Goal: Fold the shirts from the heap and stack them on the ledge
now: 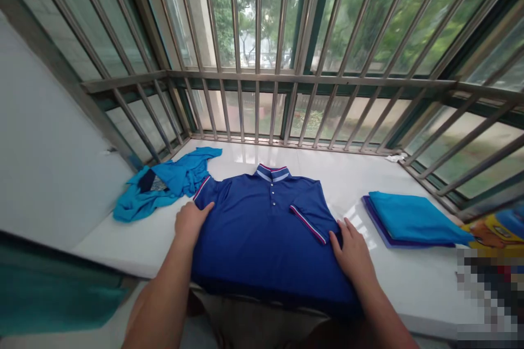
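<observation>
Blue shirt (262, 245): spread out face up on the window sill (397, 283).
Right hand (352, 245): spread a bit, rested on one shirt edge.
Left hand (190, 223): set at the other edge; gripping cannot be told.
Folded clothes (417, 218): piled on the right, bright blue over purple.
Bright blue cloth (180, 180): bunched up beside the shirt.

My left hand (190, 221) and right hand (351, 246) are bare, and my uncovered forearms (164, 289) widen away from them.
</observation>
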`<state>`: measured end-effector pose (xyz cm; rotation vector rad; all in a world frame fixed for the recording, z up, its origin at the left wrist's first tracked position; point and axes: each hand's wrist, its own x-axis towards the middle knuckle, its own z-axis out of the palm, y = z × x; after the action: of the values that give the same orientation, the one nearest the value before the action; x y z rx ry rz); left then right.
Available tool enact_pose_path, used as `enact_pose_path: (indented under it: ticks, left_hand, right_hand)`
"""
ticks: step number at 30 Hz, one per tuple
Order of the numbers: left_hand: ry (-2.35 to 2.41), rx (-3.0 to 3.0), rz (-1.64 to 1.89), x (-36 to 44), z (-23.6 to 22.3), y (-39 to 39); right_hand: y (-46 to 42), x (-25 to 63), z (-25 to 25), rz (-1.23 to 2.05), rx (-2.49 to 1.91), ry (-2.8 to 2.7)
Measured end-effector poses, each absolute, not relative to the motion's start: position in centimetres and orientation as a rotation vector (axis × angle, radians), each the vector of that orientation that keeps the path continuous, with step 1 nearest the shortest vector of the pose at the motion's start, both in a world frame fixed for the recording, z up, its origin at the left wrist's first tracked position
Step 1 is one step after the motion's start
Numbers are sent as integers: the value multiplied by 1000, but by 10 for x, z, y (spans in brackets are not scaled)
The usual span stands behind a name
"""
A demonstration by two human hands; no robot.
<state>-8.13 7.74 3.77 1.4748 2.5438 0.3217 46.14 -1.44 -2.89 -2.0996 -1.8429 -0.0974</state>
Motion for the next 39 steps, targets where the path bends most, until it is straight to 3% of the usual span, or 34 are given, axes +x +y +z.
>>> enact_pose_path:
  ticks: [4,7,11,15,20,25,33,39]
  left_hand:
    - [2412,1626,512,-60,35,81]
    - [2109,2073,772,-35,32,66]
    - [1546,2467,585,-23,20,36]
    - [1650,2366,567,-42,11,23]
    - [1593,2298,637,-63,8,25]
    - [1537,2316,600,-63,12,31]
    - [1671,2319,507,-63,14,33]
    - [1683,2278,770,-84,6,34]
  right_hand:
    - [-14,460,-26,-101,-2070,-1841]
    - [-14,460,-23,-96,-2061,-1849]
    - [-17,458,-14,-130,-2072,-1829]
    - [-22,431,10,-190,-1968,-1876]
    - [-4,325,53,165,-1783,-2080]
    - [70,204,81,380,-1745,-2226]
    - [200,120,73,581,-1986,-2269]
    - [244,101,64,692,-1947,-2262]
